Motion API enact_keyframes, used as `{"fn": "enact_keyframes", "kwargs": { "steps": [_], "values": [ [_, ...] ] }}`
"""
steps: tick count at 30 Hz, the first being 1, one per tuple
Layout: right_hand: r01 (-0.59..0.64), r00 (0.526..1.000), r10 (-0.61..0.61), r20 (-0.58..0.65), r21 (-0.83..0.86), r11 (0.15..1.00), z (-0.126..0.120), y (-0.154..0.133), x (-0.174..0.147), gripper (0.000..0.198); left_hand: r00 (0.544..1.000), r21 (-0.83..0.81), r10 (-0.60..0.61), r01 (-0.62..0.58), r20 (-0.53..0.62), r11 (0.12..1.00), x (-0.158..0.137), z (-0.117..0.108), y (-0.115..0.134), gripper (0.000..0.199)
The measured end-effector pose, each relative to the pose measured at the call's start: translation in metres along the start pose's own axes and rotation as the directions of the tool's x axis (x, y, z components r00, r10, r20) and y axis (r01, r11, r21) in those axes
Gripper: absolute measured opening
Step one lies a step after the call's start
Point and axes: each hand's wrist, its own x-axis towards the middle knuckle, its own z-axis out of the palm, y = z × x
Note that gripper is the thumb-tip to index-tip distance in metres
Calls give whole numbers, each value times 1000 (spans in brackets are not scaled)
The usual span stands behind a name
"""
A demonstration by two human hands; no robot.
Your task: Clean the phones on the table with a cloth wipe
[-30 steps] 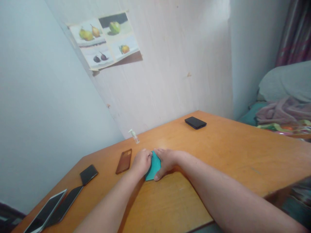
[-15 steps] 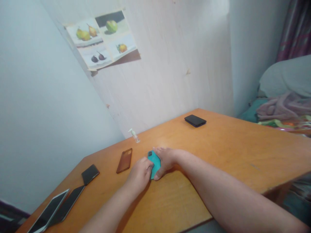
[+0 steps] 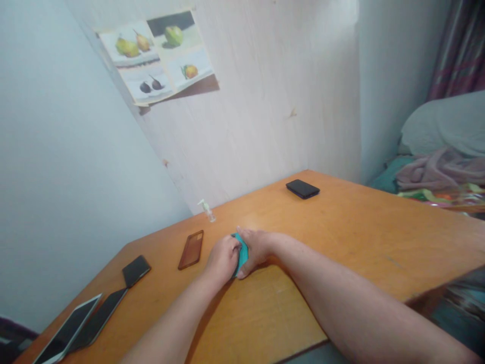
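Observation:
A teal smartphone lies back up on the wooden table, in front of me. My right hand grips it from the right, thumb at the near end and fingers at the far end. My left hand is closed, its curled fingertips pressed on the phone's back near the camera corner, which they mostly cover. Whatever those fingers may pinch is too small to make out. Left of the hands lies a brown phone case, and behind it stands a small clear pump bottle.
A black phone-like device rests near the table's far edge. On the left lie a small dark flat item, a white-framed tablet and a dark flat cover. Walls rise behind the wooden table. Bedding lies at the right.
My left hand has slid up along the phone's back to the camera end, covering more of it. My right hand keeps its grip. The view has shifted slightly.

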Motion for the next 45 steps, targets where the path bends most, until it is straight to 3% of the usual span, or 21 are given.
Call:
{"fn": "enact_keyframes", "kwargs": {
  "steps": [5,8,11,14,17,20,24,28,32,35,37,39,42,45],
  "values": [
    [-19,1000,19,-1,-23,1000,1,0,2,147,998,-200,31,-21,49,980,-42,-20,17,18],
    [-2,1000,2,-4,-44,999,4,3,4,145,993,-390,-89,112,78,914,-51,-26,17,17],
    [2,1000,-2,-1,-64,998,6,6,5,143,941,-680,-323,299,96,669,-50,-23,9,19],
    [4,1000,-3,10,-77,997,6,8,4,141,890,-859,-435,325,137,396,-48,-16,0,25],
    [7,1000,-7,6,-65,998,1,6,0,132,877,-908,-452,313,163,280,-50,-10,-5,28],
    [10,993,-10,-121,4,1000,-5,0,-3,105,869,-936,-468,284,159,209,-50,-9,-6,29],
    [90,941,-40,-335,134,987,-5,-19,-4,46,863,-955,-488,239,127,174,-49,-14,1,29],
    [151,950,-51,-308,308,939,9,-35,-1,32,882,-957,-464,202,85,208,-48,-17,12,20],
    [145,952,11,-307,482,864,18,-29,5,17,894,-940,-445,197,56,278,-49,-12,15,17],
    [143,901,74,-428,453,880,10,-15,8,17,906,-860,-420,171,-55,481,-51,-8,14,26],
    [116,860,95,-501,373,921,4,-6,8,18,912,-703,-387,186,-136,687,-52,-7,16,43],
    [71,848,98,-521,295,953,1,-1,7,18,929,-491,-343,238,-135,838,-53,-7,20,67],
    [23,876,81,-475,209,978,7,2,8,18,950,-254,-303,275,-78,927,-54,-8,27,93],
    [-39,895,97,-436,141,989,15,7,11,18,953,-163,-300,289,-45,943,-53,-8,31,90]
  ]
}}
